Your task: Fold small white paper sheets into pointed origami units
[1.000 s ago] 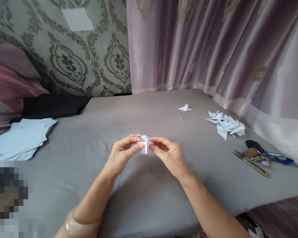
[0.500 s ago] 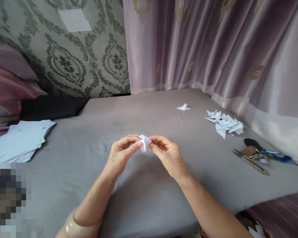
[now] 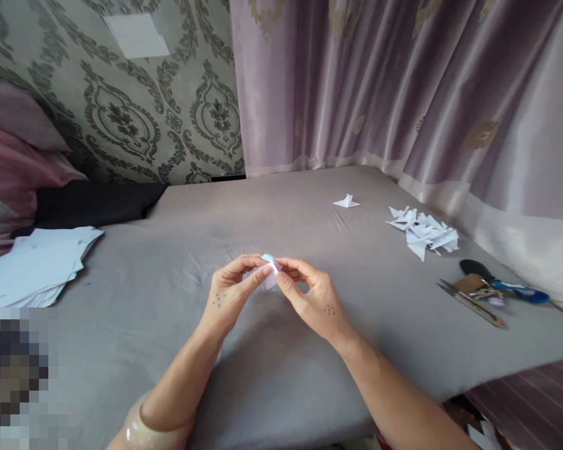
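Note:
A small folded piece of white paper (image 3: pixel 271 275) is pinched between my two hands, above the middle of the grey cloth surface. My left hand (image 3: pixel 229 287) grips its left side between thumb and fingers. On the other side, the thumb and fingertips of my right hand (image 3: pixel 312 294) close on the paper too. The fingertips cover much of it, so its full shape is hidden. Farther back on the right stands a single folded paper bird (image 3: pixel 346 201), beside a heap of similar white paper figures (image 3: pixel 425 231).
Thread snips (image 3: pixel 471 304), a brown piece with keys (image 3: pixel 478 284) and a blue-handled tool (image 3: pixel 520 291) lie at the right. A stack of white paper (image 3: pixel 37 265) rests at the left, near a black cloth (image 3: pixel 98 203). Curtains (image 3: pixel 380 81) hang behind.
My right hand has moved slightly left, closer to my left hand. The paper between the fingers looks narrower and more covered.

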The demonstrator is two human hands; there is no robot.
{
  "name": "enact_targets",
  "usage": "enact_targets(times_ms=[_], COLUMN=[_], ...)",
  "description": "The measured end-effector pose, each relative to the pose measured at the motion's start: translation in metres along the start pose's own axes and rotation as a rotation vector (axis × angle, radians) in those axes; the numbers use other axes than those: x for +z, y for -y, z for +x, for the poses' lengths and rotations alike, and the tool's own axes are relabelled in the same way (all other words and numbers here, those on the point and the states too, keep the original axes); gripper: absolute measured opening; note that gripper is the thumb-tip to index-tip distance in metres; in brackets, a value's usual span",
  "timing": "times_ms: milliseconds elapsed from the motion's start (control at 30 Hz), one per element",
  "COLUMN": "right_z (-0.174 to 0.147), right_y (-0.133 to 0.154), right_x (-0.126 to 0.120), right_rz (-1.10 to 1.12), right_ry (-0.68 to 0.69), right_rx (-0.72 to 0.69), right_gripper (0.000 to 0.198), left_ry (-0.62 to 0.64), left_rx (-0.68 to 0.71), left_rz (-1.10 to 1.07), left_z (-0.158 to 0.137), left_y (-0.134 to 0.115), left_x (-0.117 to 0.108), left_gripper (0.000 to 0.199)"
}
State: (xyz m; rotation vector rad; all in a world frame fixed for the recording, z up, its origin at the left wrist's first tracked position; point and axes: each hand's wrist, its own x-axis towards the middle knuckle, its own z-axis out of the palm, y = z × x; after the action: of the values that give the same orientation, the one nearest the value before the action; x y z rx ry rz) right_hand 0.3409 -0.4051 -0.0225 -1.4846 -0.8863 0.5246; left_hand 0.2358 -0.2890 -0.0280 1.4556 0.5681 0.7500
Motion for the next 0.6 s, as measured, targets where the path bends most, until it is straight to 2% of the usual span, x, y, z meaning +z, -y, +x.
enact_targets(times_ms=[333,467,600], right_z=[-0.0003,0.0001,0.0006], right_y=[-0.0076,-0.0072,-0.0050], right_x=[0.0022,-0.0002,-0.0033], right_rz=[-0.150,-0.177,-0.190], right_ry=[-0.206,-0.203,-0.189], right_rx=[-0.270,-0.345,-0.432], right_gripper=[0.010,0.005,0.009], left_ry=[0.048,0.052,0.046], left_rx=[0.242,0.357,0.459], left_rz=[0.182,0.240,0.227], left_z=[-0.0014,-0.0014,-0.0024], left_y=[0.0025,0.0039,0.0051], left_x=[-0.0049,-0.0078,-0.0084], left_gripper=[0.004,0.005,0.008])
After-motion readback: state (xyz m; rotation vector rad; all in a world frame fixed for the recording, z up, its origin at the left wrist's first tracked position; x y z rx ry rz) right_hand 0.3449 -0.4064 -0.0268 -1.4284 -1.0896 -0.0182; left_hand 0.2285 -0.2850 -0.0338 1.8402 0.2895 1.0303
